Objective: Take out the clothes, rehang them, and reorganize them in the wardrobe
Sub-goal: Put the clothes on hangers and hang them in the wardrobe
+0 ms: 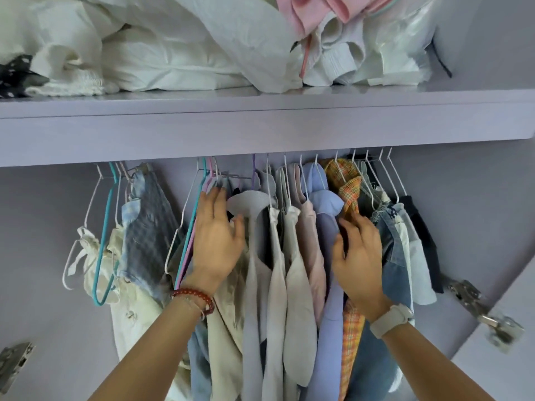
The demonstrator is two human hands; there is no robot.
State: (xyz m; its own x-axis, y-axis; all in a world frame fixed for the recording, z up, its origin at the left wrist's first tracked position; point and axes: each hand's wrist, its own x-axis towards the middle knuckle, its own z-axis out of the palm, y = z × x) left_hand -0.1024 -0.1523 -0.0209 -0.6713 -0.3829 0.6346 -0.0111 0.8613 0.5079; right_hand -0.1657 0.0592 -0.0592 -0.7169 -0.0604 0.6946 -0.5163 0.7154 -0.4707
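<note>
Lilac shelf (pixel 260 123); orange plaid shirt (pixel 346 180); teal hanger (pixel 105 241); red bracelet (pixel 197 296); pink cloth (pixel 312 10); periwinkle shirt (pixel 325 204).

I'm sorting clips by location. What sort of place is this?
Most likely the inside of a home wardrobe: garments on wire hangers fill the space under a lilac shelf piled with folded white bedding, and a door hinge shows at right.

Matt, smooth lilac-painted shelf (pixel 260 125) and wardrobe back wall (pixel 43 227), with dull grey metal hinges (pixel 489 311). Thin coated wire hangers (pixel 185 215), white, teal and pink, slightly glossy. Soft matt cloth throughout: crinkled white bedding (pixel 162 59), woven orange plaid shirt (pixel 346 180), faded blue denim (pixel 396 250), smooth lilac shirt (pixel 325 204), beside crackly glossy clear plastic bag (pixel 405 39).
</note>
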